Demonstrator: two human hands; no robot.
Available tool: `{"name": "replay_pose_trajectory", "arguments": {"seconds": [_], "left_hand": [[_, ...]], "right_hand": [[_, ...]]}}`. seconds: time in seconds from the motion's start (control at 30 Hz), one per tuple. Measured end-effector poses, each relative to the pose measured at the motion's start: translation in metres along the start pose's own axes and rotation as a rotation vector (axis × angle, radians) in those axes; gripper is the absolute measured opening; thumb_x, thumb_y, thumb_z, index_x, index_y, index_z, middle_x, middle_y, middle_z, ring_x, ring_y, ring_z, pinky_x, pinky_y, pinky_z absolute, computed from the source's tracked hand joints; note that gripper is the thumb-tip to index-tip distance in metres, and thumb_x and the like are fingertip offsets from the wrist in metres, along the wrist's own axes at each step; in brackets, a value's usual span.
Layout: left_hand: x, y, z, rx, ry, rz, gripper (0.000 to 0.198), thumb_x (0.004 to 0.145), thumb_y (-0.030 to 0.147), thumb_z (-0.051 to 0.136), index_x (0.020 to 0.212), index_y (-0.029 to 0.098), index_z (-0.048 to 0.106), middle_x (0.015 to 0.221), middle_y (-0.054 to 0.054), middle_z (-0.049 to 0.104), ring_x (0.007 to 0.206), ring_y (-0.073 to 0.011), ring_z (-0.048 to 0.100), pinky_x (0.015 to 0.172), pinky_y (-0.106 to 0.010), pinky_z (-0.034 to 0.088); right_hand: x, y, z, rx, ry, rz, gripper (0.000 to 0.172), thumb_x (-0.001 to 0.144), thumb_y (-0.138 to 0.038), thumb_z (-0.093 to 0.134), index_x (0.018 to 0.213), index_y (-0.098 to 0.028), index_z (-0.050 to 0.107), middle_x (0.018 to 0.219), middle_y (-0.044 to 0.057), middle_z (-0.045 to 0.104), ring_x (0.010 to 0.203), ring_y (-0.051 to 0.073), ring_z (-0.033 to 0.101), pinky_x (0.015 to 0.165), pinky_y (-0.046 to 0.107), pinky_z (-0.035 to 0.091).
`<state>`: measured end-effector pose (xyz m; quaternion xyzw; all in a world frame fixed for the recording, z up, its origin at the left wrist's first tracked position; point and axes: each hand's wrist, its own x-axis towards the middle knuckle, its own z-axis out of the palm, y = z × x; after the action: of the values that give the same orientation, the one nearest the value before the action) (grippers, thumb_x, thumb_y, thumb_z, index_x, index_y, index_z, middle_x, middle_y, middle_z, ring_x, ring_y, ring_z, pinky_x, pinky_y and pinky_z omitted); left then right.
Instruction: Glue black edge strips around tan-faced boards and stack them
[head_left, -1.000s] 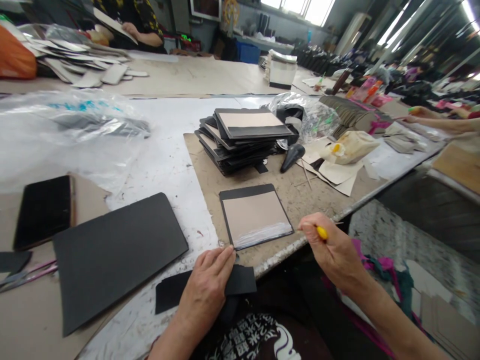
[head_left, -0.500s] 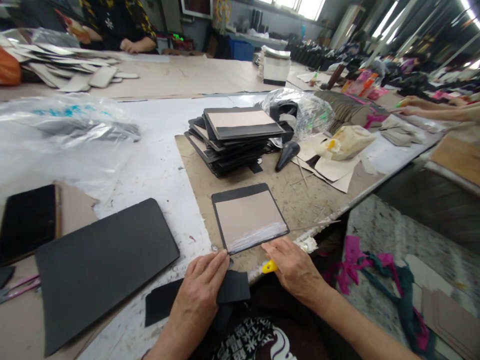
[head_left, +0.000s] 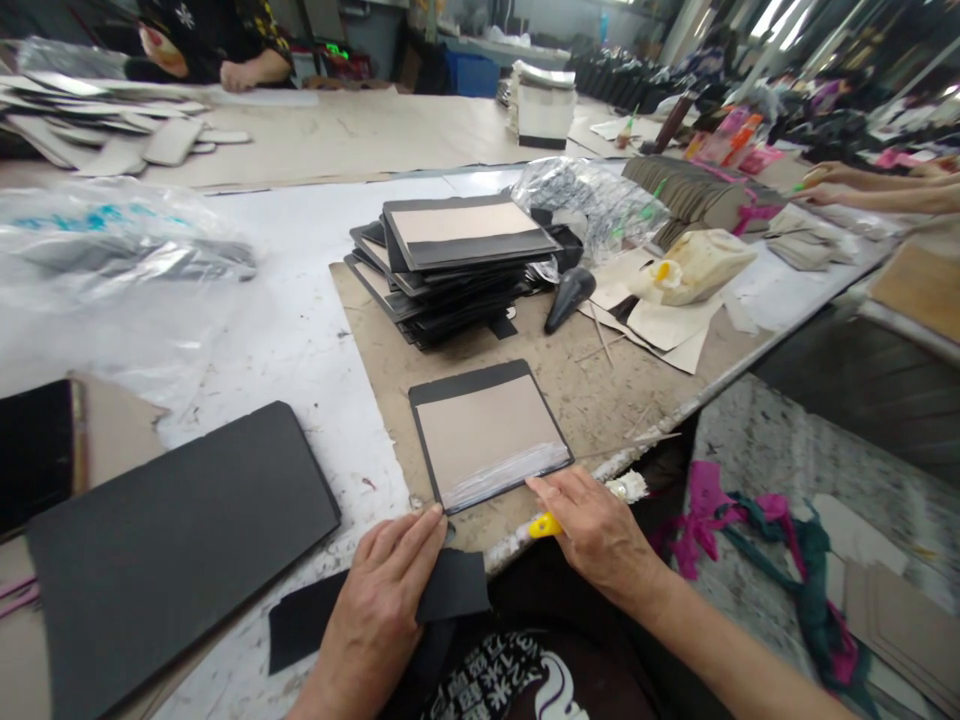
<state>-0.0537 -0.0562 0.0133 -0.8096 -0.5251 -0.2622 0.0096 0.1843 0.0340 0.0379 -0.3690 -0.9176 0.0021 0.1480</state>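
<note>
Left hand is down flat at the table edge, fingers stretched out and together, gripping nothing, the palm pressing a black strip that hangs over the edge, the fingertips right at the near left corner of the panel. That panel lies flat on the brown board, just in front of the person: tan face, black border, a shiny wet band along its near edge. Right hand sits at the near right corner, forefinger touching the wet edge, the other fingers curled over a yellow tool whose end pokes out under the thumb; the working tip is hidden. Behind the panel, a fanned stack of like panels stands on the same board, a black scraper just to its right, a bottle on paper scraps beyond. Off to the left lies a big black sheet, with a clear bag farther back. A co-worker's hands rest at the far table; another person's arm reaches in on the right.
</note>
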Motion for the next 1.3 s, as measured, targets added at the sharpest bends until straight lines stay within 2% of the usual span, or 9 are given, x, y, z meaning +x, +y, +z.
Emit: {"name": "replay_pose_trajectory", "arguments": {"seconds": [0.27,0.47,0.57,0.73,0.83,1.03,1.1,1.3], "left_hand": [[0.0,0.0,0.0,-0.017,-0.017,0.001,0.054,0.066,-0.008,0.035,0.117,0.005,0.051,0.117,-0.013,0.059,0.108,-0.0247,0.046,0.09,-0.039,0.035],[-0.003,-0.001,0.004,-0.026,-0.004,-0.001,0.054,0.069,-0.008,0.034,0.119,0.005,0.05,0.119,-0.014,0.058,0.109,-0.0252,0.045,0.091,-0.041,0.035],[-0.004,-0.001,0.005,-0.024,0.003,0.0,0.051,0.071,-0.007,0.034,0.118,0.005,0.05,0.119,-0.014,0.057,0.109,-0.0255,0.045,0.091,-0.041,0.035],[-0.001,-0.001,0.002,-0.018,0.0,0.012,0.056,0.065,-0.009,0.032,0.116,0.003,0.052,0.119,-0.013,0.058,0.109,-0.0247,0.045,0.09,-0.04,0.036],[0.0,-0.001,0.001,-0.008,0.004,0.015,0.052,0.068,-0.008,0.033,0.115,0.003,0.053,0.117,-0.013,0.059,0.107,-0.0247,0.046,0.089,-0.039,0.035],[0.0,-0.001,0.002,-0.01,0.014,0.029,0.047,0.073,-0.006,0.034,0.114,0.002,0.054,0.117,-0.014,0.059,0.107,-0.0249,0.045,0.089,-0.039,0.035],[-0.001,-0.001,0.002,-0.005,0.013,0.026,0.048,0.072,-0.006,0.033,0.114,0.002,0.054,0.117,-0.013,0.059,0.107,-0.0249,0.045,0.089,-0.039,0.035],[-0.001,-0.001,0.003,-0.004,0.013,0.009,0.052,0.068,-0.008,0.032,0.114,0.004,0.055,0.117,-0.013,0.059,0.105,-0.0253,0.047,0.087,-0.041,0.037]], "right_hand": [[-0.009,0.02,-0.004,-0.117,0.002,0.084,0.03,0.084,-0.01,0.043,0.108,-0.008,0.061,0.085,0.012,0.061,0.081,0.025,0.051,0.071,0.037,0.046],[0.003,-0.012,0.003,-0.182,0.011,0.06,0.028,0.082,-0.008,0.043,0.099,-0.007,0.064,0.079,0.013,0.061,0.077,0.024,0.05,0.063,0.035,0.045],[0.006,-0.019,0.005,-0.142,-0.006,0.033,0.029,0.083,-0.009,0.042,0.101,-0.008,0.064,0.081,0.012,0.061,0.078,0.023,0.05,0.065,0.033,0.045],[-0.002,0.009,-0.004,-0.183,-0.024,0.112,0.028,0.081,-0.007,0.047,0.103,-0.009,0.064,0.082,0.009,0.062,0.08,0.022,0.049,0.072,0.033,0.043],[-0.004,0.016,-0.006,-0.236,-0.017,0.132,0.027,0.08,-0.006,0.048,0.102,-0.007,0.065,0.081,0.01,0.062,0.078,0.022,0.048,0.071,0.033,0.042],[0.007,-0.025,0.008,-0.155,-0.007,0.037,0.028,0.083,-0.009,0.045,0.103,-0.008,0.063,0.083,0.01,0.062,0.08,0.022,0.048,0.068,0.031,0.042],[0.009,-0.029,0.008,-0.125,-0.024,0.022,0.028,0.083,-0.01,0.046,0.105,-0.009,0.063,0.083,0.01,0.062,0.08,0.021,0.049,0.069,0.031,0.042],[0.002,-0.002,-0.002,-0.216,-0.014,0.135,0.027,0.079,-0.005,0.049,0.102,-0.008,0.064,0.082,0.009,0.062,0.08,0.022,0.049,0.07,0.031,0.041]]}}
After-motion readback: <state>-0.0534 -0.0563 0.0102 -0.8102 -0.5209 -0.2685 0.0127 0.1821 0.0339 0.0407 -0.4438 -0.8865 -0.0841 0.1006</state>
